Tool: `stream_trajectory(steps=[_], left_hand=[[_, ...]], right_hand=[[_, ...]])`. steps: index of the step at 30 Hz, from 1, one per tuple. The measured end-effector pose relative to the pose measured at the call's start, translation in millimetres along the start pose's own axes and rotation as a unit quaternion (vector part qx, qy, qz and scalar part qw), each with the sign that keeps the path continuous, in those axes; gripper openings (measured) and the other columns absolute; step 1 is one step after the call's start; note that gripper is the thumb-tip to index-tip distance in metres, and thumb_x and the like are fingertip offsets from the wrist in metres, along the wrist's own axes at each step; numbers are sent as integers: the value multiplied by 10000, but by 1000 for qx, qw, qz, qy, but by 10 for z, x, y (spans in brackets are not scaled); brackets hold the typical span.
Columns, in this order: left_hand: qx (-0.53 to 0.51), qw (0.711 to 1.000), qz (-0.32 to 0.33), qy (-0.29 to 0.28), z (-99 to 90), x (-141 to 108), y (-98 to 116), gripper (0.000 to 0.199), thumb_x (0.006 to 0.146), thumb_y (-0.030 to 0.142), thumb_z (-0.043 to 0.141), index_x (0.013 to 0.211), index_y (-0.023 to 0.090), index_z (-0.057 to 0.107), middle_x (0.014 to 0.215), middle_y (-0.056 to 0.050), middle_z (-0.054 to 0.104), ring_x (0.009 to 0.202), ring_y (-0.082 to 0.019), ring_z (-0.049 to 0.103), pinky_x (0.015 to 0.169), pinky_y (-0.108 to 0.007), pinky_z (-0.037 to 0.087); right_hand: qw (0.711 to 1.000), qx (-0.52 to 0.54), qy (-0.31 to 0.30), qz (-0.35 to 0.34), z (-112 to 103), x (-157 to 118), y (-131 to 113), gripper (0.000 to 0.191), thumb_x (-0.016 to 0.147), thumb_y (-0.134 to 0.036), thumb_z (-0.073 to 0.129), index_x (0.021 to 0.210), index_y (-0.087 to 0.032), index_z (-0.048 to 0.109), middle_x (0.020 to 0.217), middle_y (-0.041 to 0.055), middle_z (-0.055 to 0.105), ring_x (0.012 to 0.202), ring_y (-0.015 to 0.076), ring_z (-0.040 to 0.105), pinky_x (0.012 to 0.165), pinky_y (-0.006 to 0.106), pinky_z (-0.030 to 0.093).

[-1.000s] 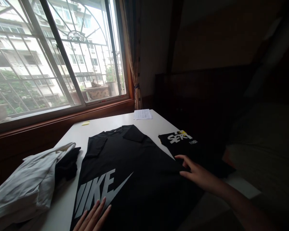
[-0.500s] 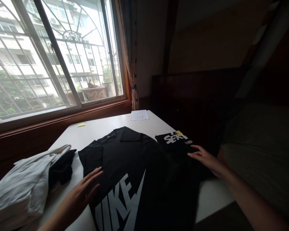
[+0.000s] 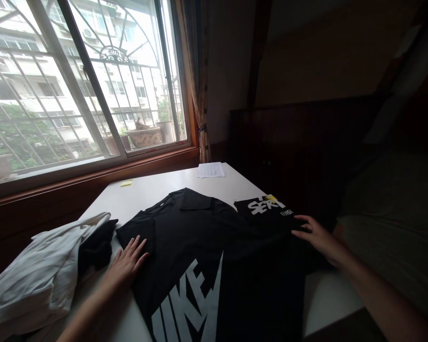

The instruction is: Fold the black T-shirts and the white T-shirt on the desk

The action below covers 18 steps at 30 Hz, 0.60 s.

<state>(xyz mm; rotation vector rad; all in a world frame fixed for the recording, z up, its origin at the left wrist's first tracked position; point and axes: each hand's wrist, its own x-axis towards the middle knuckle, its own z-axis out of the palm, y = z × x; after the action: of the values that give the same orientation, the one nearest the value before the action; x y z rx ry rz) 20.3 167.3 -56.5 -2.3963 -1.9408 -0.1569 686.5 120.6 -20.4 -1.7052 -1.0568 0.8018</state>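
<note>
Head view: the left hand (image 3: 128, 259) lies with its grip apart, fingers slightly spread on the left sleeve of a black T-shirt (image 3: 231, 247). The right hand (image 3: 316, 237) has its grip apart too, thumb and forefinger separated above dark cloth at the right; whether they touch it, I cannot tell. The T-shirt is on the white desk (image 3: 171, 178), its collar at the far left and its large grey lettering near, running out of view. Beside it at the far right is a second black garment (image 3: 266, 206) with white and yellow print. At the left are a pale garment (image 3: 39, 275) and a black cloth (image 3: 96, 249). Papers (image 3: 211, 170) and a yellow note (image 3: 126, 182) lie far, below a barred window (image 3: 85, 85) and a curtain (image 3: 202, 95).
</note>
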Motion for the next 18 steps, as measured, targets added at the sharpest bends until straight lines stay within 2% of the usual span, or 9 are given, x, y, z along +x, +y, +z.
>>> stream_trajectory(steps=[2,5,7,9,11,12,14,16,18], left_hand=[[17,1000,-7,-25,-62,-218,119,599,1014,501,332,1557,248,329,1641,-87,205,1512,-314,191,1171,-574,260],[29,998,12,-46,-230,-573,262,603,985,527,410,1536,285,369,1626,-78,241,1494,-326,250,1142,-540,334],[31,998,27,-56,-387,-769,329,584,955,561,465,1493,333,446,1580,-72,359,1428,-340,397,1093,-517,409],[14,997,30,-72,-559,-874,368,559,951,600,461,1462,374,488,1437,-67,571,1270,-340,588,1013,-496,492],[-14,996,50,-75,-710,-852,363,554,966,614,431,1473,394,466,1282,-38,698,1146,-312,678,965,-465,537],[-27,995,68,-62,-763,-794,340,544,973,611,424,1473,400,464,1280,-22,700,1155,-297,675,978,-454,538],[-41,993,111,-13,-797,-606,247,511,981,598,431,1448,402,499,1413,4,605,1288,-280,582,1071,-452,485],[-55,988,143,31,-724,-373,104,497,999,561,422,1445,361,513,1498,2,518,1386,-269,477,1139,-456,419],[-61,984,162,42,-568,-152,-60,481,1015,527,407,1439,331,525,1500,-14,516,1413,-272,437,1147,-478,404]], right_hand=[[999,-13,32,-16,30,106,-53,625,703,-339,758,1285,-257,544,1038,103,704,850,285,716,714,387,591],[996,-31,70,-38,71,313,-130,543,699,-336,746,1216,-243,610,1054,100,700,906,281,705,765,384,580],[995,-28,84,-46,103,434,-181,499,706,-337,736,1184,-235,632,1067,104,700,939,280,699,785,376,577],[995,-20,92,-40,138,505,-221,478,722,-339,718,1180,-235,632,1072,104,705,958,280,697,780,371,582],[996,-22,85,-22,169,516,-237,494,740,-368,716,1206,-238,616,1078,108,712,942,282,703,737,366,591],[997,-28,75,-10,179,500,-233,518,747,-396,720,1228,-241,604,1086,114,714,921,283,707,708,364,594],[997,-49,55,10,182,441,-199,590,749,-453,734,1278,-246,576,1115,130,713,879,284,713,671,364,595],[995,-78,50,24,164,358,-135,674,742,-486,743,1338,-246,539,1152,145,701,866,286,715,682,378,599],[993,-102,47,32,135,266,-56,748,735,-499,748,1389,-233,499,1162,156,692,874,296,717,719,401,602]])
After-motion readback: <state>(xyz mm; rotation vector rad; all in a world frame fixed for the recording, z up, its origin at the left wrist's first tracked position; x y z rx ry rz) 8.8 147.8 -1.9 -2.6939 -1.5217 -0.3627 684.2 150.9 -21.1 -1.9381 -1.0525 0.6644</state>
